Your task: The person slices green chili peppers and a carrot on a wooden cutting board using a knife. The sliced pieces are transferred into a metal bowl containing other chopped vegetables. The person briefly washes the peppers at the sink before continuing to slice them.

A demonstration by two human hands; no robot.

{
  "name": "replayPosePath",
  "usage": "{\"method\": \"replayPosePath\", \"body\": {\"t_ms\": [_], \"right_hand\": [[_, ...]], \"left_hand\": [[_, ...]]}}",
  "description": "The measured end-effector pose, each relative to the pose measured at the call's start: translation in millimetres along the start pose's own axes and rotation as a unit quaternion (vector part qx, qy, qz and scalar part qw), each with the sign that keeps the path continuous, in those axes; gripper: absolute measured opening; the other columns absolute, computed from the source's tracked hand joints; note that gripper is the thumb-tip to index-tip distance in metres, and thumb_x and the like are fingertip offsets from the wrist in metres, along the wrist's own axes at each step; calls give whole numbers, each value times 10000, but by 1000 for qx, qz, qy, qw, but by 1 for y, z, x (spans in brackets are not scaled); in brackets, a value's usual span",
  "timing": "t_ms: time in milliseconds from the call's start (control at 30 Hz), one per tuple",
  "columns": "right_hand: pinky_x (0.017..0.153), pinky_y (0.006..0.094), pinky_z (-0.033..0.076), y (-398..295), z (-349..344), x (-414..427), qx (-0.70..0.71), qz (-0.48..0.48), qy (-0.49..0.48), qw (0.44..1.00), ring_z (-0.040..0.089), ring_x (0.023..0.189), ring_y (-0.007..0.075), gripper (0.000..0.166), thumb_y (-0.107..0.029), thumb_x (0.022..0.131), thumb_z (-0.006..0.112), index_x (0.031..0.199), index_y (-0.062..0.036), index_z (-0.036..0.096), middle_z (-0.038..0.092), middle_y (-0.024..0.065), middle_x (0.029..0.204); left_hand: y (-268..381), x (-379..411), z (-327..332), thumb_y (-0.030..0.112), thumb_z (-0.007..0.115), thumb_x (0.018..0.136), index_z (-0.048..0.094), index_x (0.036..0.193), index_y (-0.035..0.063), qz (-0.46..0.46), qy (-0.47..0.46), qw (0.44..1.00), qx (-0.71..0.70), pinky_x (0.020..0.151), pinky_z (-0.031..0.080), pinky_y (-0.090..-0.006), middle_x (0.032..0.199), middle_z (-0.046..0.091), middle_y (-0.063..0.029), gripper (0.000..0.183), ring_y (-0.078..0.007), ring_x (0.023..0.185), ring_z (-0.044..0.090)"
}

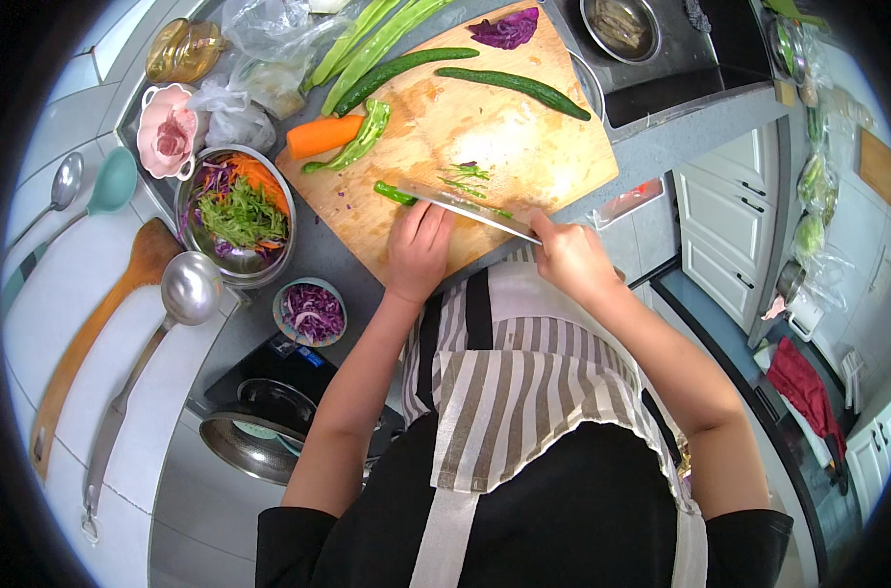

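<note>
My left hand presses a piece of green pepper onto the wooden cutting board. In my right hand is a kitchen knife, its blade lying across the pepper beside my left fingertips. Thin green shreds lie just beyond the blade. Left of them are a peeled carrot piece and an opened length of green pepper. Two cucumbers and a wedge of purple cabbage rest on the far part of the board.
At left stands a metal bowl of shredded vegetables, near a pink dish of meat and a small bowl of purple cabbage. A pan sits below. Ladles and a wooden spatula hang left. The sink holds a metal bowl.
</note>
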State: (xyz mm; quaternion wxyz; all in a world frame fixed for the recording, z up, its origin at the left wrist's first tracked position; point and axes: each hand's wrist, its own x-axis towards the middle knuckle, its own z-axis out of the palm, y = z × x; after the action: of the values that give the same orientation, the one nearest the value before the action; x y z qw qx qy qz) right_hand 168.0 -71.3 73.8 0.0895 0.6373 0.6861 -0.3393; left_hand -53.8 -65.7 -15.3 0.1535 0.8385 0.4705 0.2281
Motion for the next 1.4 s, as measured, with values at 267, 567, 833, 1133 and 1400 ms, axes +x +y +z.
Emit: {"method": "replayPosePath", "body": {"t_ms": [267,567,833,1133,1400], "right_hand": [[622,460,529,-10,2,2,-8,7,16,1000,650,674,360,228,-15,721,560,944,-65,565,639,190,691],[651,476,528,-16,4,10,97,16,46,994,633,697,402,193,-56,773,581,965,-82,580,643,214,748],[586,459,523,-15,-1,-14,-33,27,-7,999,633,621,363,111,-51,754,571,857,-47,529,630,172,677],[610,469,527,-38,7,24,16,21,-5,1000,641,656,380,140,-50,743,573,882,-49,554,629,198,671],[640,469,530,-4,-17,34,19,33,49,998,641,681,385,147,-63,753,609,899,-62,616,633,211,708]], "left_hand": [[0,-2,3,90,591,794,648,958,22,6,14,1000,-7,794,485,-360,1021,624,-74,187,-248,1027,568],[-7,5,-17,67,565,794,638,1011,42,20,-20,1000,-2,881,480,-360,1095,606,-88,231,-267,1062,556],[-15,4,-13,20,594,721,649,896,23,23,-3,999,-25,882,492,-384,965,612,-105,184,-288,980,581],[-12,0,-9,58,578,772,655,989,29,-4,-17,1000,-7,900,486,-358,1025,628,-77,231,-262,1039,572],[25,14,-7,90,542,817,633,1122,43,-42,-30,998,-28,944,453,-368,1129,595,-67,321,-254,1110,533]]}}
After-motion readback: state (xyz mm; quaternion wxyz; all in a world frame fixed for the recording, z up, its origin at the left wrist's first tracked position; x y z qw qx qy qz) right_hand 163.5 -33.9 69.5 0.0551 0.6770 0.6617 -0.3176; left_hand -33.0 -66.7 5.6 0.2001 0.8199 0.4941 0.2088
